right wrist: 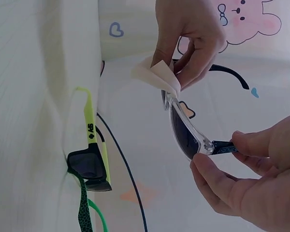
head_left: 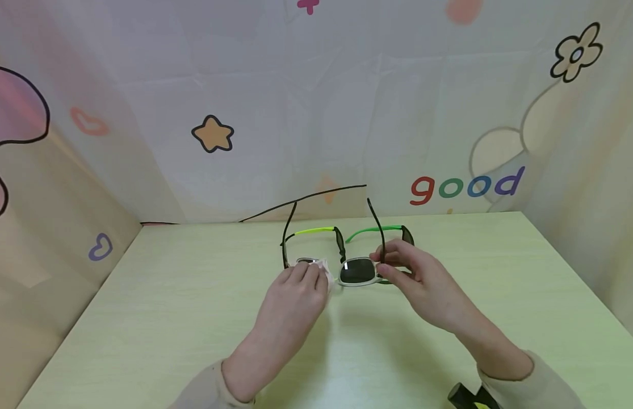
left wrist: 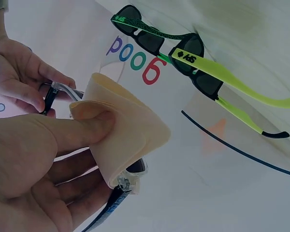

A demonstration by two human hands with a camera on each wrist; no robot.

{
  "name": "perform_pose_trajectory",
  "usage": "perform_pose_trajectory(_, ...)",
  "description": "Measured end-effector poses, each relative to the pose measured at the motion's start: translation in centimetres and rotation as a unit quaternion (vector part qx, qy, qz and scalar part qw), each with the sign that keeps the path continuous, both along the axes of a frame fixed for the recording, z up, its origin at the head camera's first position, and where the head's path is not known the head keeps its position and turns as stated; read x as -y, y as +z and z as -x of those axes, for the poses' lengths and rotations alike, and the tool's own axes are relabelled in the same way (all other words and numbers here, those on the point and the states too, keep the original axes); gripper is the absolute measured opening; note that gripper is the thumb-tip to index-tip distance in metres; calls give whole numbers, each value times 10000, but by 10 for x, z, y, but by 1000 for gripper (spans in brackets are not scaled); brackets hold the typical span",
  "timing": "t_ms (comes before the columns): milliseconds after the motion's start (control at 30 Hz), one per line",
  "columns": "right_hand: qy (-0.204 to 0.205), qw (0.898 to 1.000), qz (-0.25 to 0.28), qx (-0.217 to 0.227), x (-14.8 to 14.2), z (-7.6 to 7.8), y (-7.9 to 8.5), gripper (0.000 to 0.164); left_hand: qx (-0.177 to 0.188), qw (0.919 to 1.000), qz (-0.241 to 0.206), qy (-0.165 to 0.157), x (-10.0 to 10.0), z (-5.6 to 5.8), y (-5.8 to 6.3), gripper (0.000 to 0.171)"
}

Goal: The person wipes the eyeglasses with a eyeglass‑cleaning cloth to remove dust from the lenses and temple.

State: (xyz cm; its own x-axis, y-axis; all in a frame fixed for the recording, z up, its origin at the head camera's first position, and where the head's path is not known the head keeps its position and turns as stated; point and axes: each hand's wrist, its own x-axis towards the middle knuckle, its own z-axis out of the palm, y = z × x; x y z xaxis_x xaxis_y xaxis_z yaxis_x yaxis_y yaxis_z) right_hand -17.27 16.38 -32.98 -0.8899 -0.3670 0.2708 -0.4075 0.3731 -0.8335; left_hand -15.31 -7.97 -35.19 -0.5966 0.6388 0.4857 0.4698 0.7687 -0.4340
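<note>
Clear-framed sunglasses (head_left: 358, 271) with dark lenses and black temples are held up over the table, temples spread and pointing away. My right hand (head_left: 423, 284) pinches them at the hinge on the right side, thumb and fingers on the frame and temple (right wrist: 224, 147). With my left hand (head_left: 298, 301) I pinch a folded, pale cloth (left wrist: 128, 123) around the lens on the left side. The cloth covers most of that lens; a dark edge of it shows below the cloth in the left wrist view.
Behind the held pair, sunglasses with yellow-green temples (head_left: 314, 230) and another pair with green temples (head_left: 374, 229) stand on the light table (head_left: 193, 318). A black object (head_left: 464, 396) lies at the front right, by my sleeve. A printed curtain (head_left: 326, 113) rises behind the table.
</note>
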Motion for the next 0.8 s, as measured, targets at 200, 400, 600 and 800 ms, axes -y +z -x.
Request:
perform_pose_trajectory(200,46,9999,68,144,0,2,-2,13,86,9999,-53,-91,0,-2,-1,33)
perform_pose_trajectory(400,104,9996,150,212,0,2,-1,12,168,9996,-148,-165,0,-2,-1,33)
perform_pose_trajectory(600,76,9997,56,219,-1,2,-1,13,272,9985,-362,-313,1,-1,-3,29)
perform_pose_trajectory(800,55,9997,-74,223,-1,2,-1,14,500,9975,-373,-334,-1,-3,-2,27)
